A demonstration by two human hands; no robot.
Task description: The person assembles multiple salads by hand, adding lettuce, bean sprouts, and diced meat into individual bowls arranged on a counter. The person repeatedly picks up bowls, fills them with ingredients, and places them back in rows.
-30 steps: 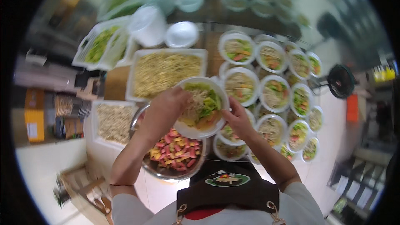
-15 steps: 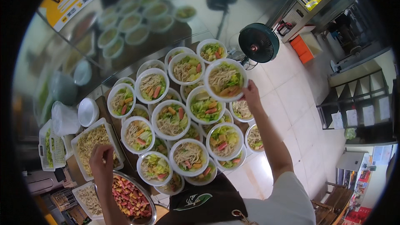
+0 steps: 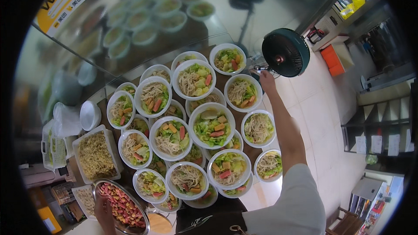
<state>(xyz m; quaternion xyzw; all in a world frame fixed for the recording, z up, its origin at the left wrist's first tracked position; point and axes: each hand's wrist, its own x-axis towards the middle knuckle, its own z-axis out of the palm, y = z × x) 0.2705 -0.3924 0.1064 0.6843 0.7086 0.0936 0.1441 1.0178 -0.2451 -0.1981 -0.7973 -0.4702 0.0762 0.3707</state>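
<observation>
My left hand (image 3: 103, 211) is over the left side of a steel bowl (image 3: 147, 218) of pink and yellow sausage pieces (image 3: 124, 204); its fingertips are hard to make out. My right hand (image 3: 267, 79) reaches past the far right of the table, fingers curled together, close to a small pale object and a thin cable below the fan; whether it grips them is unclear. Beside that hand sits a white round bowl (image 3: 244, 92) of noodles, lettuce and sausage. Several similar bowls (image 3: 212, 125) cover the table in front of me, some stacked over others.
At left stand a tray of cooked noodles (image 3: 96, 154), a stack of empty white bowls (image 3: 90, 115) and a white basket (image 3: 53, 148). A dark fan (image 3: 285, 53) stands beyond my right hand. Behind the table, a glass panel (image 3: 174, 39) reflects the bowls. Dark shelving (image 3: 376, 126) is at right.
My right hand has let go of the noodle bowl, which now rests at the table's right side, and has moved toward the fan. My left hand has moved down to the sausage pieces.
</observation>
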